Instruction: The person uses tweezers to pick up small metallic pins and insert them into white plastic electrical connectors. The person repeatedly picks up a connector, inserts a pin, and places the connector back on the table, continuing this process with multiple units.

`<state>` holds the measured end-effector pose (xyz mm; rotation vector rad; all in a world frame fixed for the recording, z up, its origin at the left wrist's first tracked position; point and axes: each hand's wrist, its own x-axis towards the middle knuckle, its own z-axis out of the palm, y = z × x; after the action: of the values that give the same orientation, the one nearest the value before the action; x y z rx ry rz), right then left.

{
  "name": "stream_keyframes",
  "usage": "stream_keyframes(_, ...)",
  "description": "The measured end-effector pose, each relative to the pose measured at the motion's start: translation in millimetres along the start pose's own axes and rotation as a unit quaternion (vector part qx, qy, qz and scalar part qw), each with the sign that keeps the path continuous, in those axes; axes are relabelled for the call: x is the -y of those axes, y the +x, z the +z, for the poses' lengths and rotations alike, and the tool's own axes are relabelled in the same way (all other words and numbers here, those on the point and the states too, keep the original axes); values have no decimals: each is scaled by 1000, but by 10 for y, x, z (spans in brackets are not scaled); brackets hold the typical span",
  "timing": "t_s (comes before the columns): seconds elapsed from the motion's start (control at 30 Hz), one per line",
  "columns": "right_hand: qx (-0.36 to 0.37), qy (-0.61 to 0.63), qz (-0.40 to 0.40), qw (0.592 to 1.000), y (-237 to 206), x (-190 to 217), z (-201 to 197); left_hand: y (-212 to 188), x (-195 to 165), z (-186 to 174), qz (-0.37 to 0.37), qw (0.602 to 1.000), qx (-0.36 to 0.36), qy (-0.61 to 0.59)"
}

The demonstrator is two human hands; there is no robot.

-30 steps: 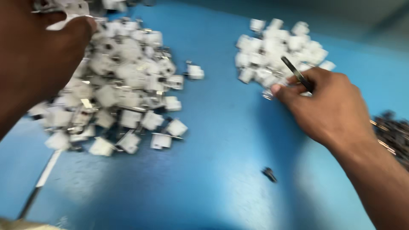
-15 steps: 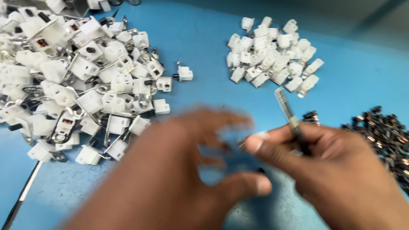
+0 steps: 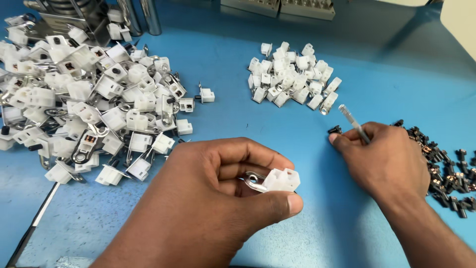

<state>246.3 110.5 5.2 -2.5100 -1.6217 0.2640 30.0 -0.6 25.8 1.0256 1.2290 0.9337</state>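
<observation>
Blue table (image 3: 223, 119) lies bare between left hand (image 3: 218, 198) and right hand (image 3: 386, 159).

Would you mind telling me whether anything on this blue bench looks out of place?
Mostly tidy. One white plastic connector with a dark pin lies alone between the large pile of white connectors with metal tabs and the smaller white pile, and one black screw sits apart from the black screws.

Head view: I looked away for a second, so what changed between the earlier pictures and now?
The left hand came back from the big white pile holding a white plastic block with a metal clip. The right hand, thin tool in its grip throughout, moved from the small white pile toward the black screws. Piles stayed.
</observation>
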Motion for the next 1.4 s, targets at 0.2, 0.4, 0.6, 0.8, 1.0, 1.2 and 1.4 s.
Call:
stream_keyframes(0.2,77,307,-65,946,-207,-152,-135,46,-71,36,7,1000,11,4)
stream_keyframes(0.4,115,527,-228,811,-607,-297,-295,70,-189,50,-8,999,12,40)
stream_keyframes(0.6,-15,348,-336,875,-802,-257,-302,56,-193,22,-55,996,-34,54)
stream_keyframes(0.8,260,543,-341,722,-654,-196,-454,28,-151,51,54,998,11,-13)
stream_keyframes(1.0,240,679,-165,673,-471,-34,-639,1,-158,3,26,994,-58,92)
stream_keyframes(1.2,213,635,-329,666,-541,-56,-552,-21,-243,43,28,994,-59,89)
stream_keyframes(1.4,136,573,-421,690,-991,396,-582,-17,-244,45,4,996,-54,76)
